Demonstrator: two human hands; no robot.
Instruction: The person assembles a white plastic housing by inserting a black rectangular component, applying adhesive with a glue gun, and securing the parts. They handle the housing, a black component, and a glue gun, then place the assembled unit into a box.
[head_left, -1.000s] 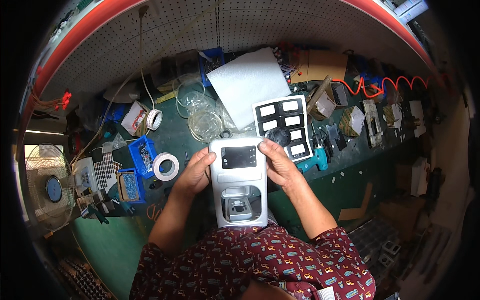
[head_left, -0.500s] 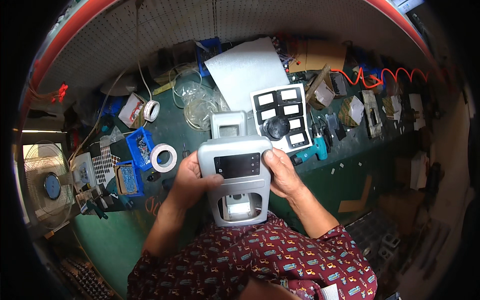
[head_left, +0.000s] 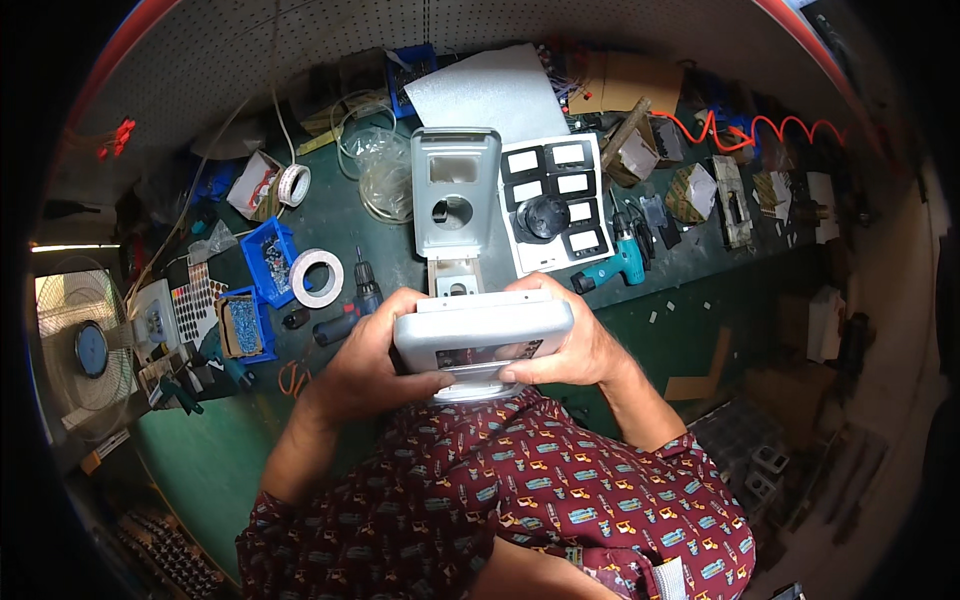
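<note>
Both my hands grip a silver-grey plastic front cover (head_left: 485, 318) with a dark display panel, close to my shirt. My left hand (head_left: 375, 360) is closed round its left side, the thumb on the face. My right hand (head_left: 578, 345) clasps the right side in the same way. The cover is tilted, so its edge faces up and its face is strongly foreshortened. Just beyond it a matching grey housing (head_left: 462, 190), with a rectangular and a round opening, rests on the bench. A metal bracket (head_left: 457, 278) shows between the two.
Right of the housing lies a white sheet (head_left: 522, 240) of black-framed panels, with a dark round piece (head_left: 544, 216) on it. A teal cordless drill (head_left: 625, 256) lies beside. To the left are a tape roll (head_left: 335, 280), blue parts bins (head_left: 254, 262), and a screwdriver (head_left: 368, 290).
My hands have tipped the cover from facing up to a steep slant and shifted it slightly. More of the housing behind it has come into sight.
</note>
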